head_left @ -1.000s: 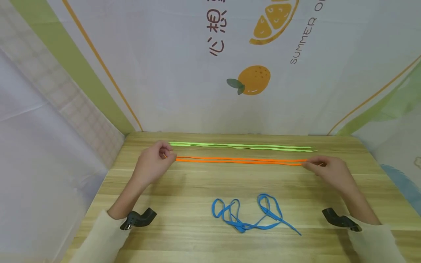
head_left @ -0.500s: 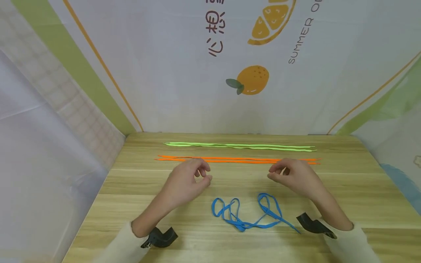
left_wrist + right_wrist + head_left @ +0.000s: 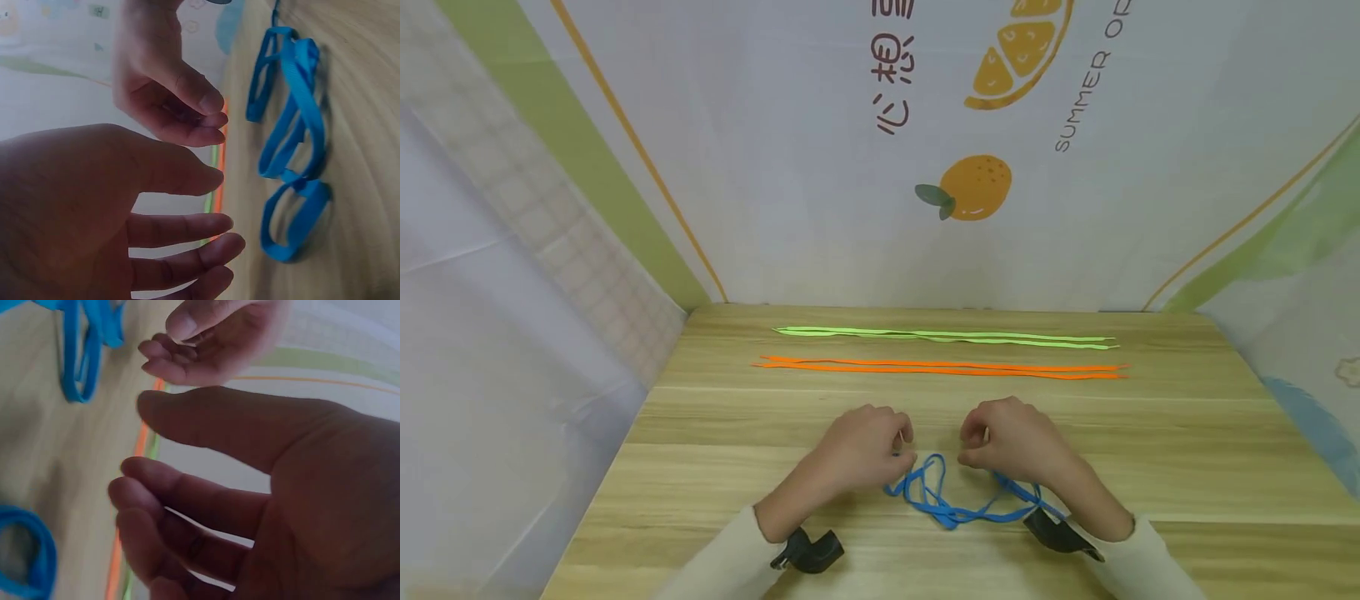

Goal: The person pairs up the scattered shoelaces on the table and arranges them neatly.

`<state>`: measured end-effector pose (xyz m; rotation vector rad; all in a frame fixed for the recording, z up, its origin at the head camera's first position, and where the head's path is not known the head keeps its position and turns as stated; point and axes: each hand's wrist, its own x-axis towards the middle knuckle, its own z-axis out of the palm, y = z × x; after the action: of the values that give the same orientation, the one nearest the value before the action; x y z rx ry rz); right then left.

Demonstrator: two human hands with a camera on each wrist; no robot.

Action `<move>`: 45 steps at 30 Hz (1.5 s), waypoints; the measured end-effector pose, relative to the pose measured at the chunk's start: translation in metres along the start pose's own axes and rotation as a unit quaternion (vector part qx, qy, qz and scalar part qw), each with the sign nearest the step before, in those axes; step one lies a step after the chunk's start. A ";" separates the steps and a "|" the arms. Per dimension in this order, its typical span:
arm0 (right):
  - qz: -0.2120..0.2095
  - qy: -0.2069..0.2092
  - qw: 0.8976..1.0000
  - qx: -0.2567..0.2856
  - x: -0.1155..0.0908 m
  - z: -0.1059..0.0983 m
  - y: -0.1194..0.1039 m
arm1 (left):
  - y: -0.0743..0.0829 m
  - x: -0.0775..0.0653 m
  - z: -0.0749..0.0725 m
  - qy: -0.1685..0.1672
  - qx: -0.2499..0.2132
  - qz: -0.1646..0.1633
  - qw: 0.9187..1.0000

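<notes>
A tangled blue shoelace (image 3: 951,514) lies in loose loops on the wooden table. My left hand (image 3: 867,446) hovers just above its left part, thumb and fingertips apart with nothing between them. Over the right part is my right hand (image 3: 1018,442), also holding nothing, and it hides some of the loops. Both wrist views show a gap between thumb and fingers, and the blue lace (image 3: 303,106) apart from the fingertips. Beyond the hands, two orange shoelaces (image 3: 940,367) lie straight, side by side. Farther back, two light green shoelaces (image 3: 940,335) run parallel to them.
The wooden table (image 3: 700,467) ends at a white printed cloth (image 3: 820,208) hanging behind it. More cloth (image 3: 497,333) hangs along the left side. Each wrist carries a black mount, such as the left black mount (image 3: 811,552).
Both hands have left the ends of the orange shoelaces and moved inward and toward the body, over the blue shoelace. The orange shoelaces stay lying straight.
</notes>
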<state>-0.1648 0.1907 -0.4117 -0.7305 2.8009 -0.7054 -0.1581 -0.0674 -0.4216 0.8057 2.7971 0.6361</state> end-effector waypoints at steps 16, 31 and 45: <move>0.039 -0.033 0.998 -0.043 0.004 0.033 -0.008 | 0.001 0.003 0.031 0.004 0.064 0.010 0.998; 0.006 -0.017 0.999 -0.048 0.002 0.043 -0.003 | 0.004 0.001 0.033 0.008 0.054 0.029 0.998; -0.011 -0.003 0.999 -0.041 0.006 0.041 -0.006 | -0.001 0.006 0.046 0.045 0.040 0.056 0.997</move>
<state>-0.1568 0.1663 -0.4452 -0.7765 2.8349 -0.5927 -0.1514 -0.0490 -0.4632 0.9803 2.8907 0.5938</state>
